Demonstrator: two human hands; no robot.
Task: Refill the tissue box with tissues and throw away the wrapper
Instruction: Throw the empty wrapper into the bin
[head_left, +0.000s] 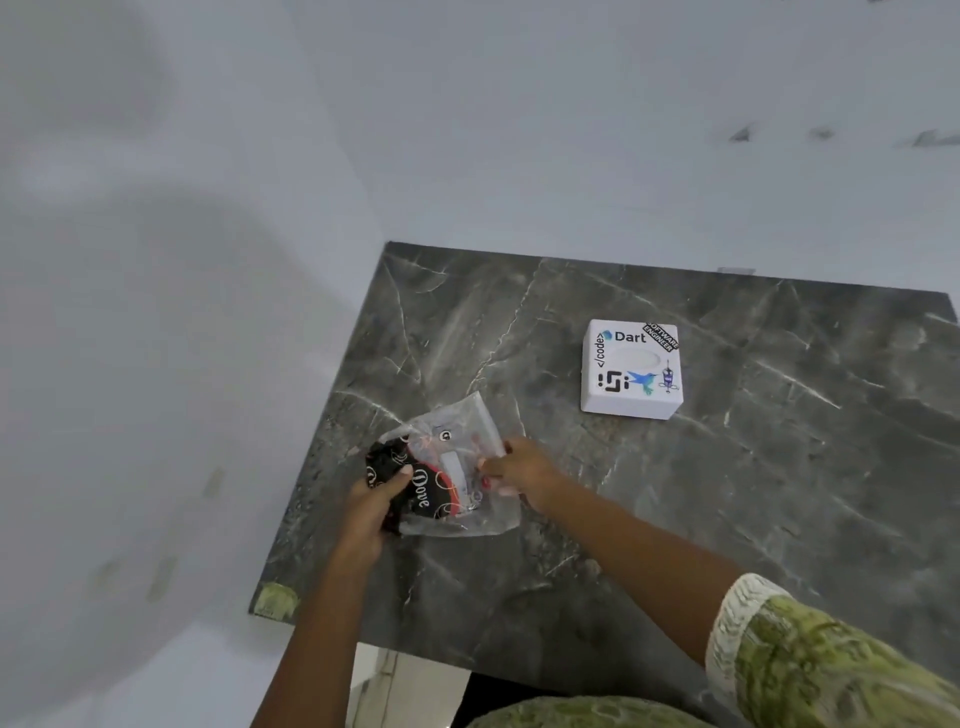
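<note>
A clear plastic wrapper with a black and red printed end lies crumpled over the left part of the dark marble table. My left hand grips its black printed end. My right hand pinches the wrapper's right side, where a pale stack of tissues shows through the plastic. The white tissue box, covered in stickers and with an oval slot on top, stands apart on the table, up and to the right of both hands.
Pale walls meet in a corner behind and left of the table. The table's left edge runs close to the wall, and its front left corner is chipped. My green patterned sleeve fills the lower right.
</note>
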